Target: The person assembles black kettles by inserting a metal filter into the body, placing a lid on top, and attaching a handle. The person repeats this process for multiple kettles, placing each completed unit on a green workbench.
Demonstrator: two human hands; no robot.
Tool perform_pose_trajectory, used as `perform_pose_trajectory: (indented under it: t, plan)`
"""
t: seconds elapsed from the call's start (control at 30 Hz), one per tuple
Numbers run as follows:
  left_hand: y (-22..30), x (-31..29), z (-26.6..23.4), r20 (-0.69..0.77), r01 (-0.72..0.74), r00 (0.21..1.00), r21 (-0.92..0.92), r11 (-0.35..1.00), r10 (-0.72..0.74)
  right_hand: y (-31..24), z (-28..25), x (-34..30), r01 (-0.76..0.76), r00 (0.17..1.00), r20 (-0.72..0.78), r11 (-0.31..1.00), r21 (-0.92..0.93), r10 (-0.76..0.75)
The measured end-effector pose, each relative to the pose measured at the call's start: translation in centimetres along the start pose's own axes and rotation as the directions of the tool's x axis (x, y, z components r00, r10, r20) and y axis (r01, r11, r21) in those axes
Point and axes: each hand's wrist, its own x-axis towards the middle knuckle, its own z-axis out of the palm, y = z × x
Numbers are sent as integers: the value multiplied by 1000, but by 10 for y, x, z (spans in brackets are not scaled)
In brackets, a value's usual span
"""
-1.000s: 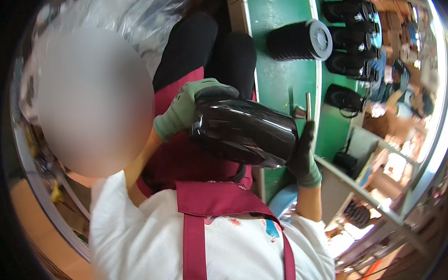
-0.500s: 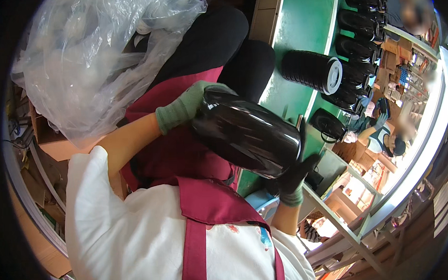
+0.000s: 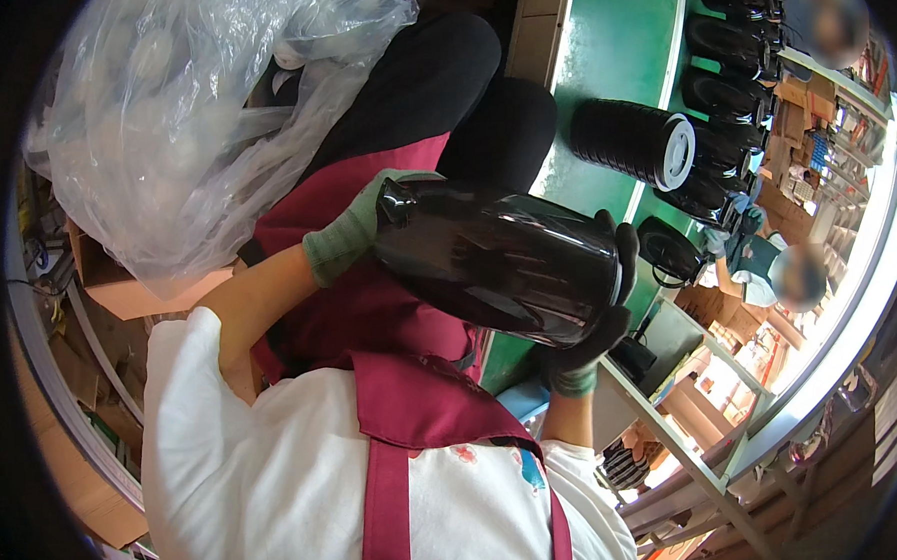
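Note:
Across my lap lies a glossy black jug body (image 3: 498,263), tilted on its side, with a small spout-like bump at its left end. My left hand (image 3: 371,218), in a green knit glove, grips that end; most of its fingers are hidden behind the jug. At the other end my right hand (image 3: 605,308), in a glove with a dark coating, wraps its fingers around the bottom rim. Beyond the jug, a stack of black ribbed round parts (image 3: 612,138) ends in a white disc (image 3: 677,152) on the green bench.
Several black jugs (image 3: 726,93) line the far side of the green bench (image 3: 614,48). One more with a handle (image 3: 667,250) lies nearer. A big clear plastic bag (image 3: 201,121) spills over a cardboard box (image 3: 159,293) at left. Co-workers, one with gloved hands (image 3: 732,228), sit across the bench.
The jug body has turned in my hands, bringing its spout-like bump into sight. My right hand has shifted up around the bottom end. A co-worker's hands have moved closer to the bench.

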Motion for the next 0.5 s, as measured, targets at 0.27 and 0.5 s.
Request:
perform_pose_trajectory:
  t: [0.27, 0.5]
  plan:
    - [101, -5, 92, 397, -418, 830, 908, -34, 393, 108, -42, -11, -218, 935, 278, 975, -41, 221]
    - [118, -5, 130, 401, -503, 846, 820, 274, 351, 146, -34, -21, -102, 940, 326, 995, -22, 104]
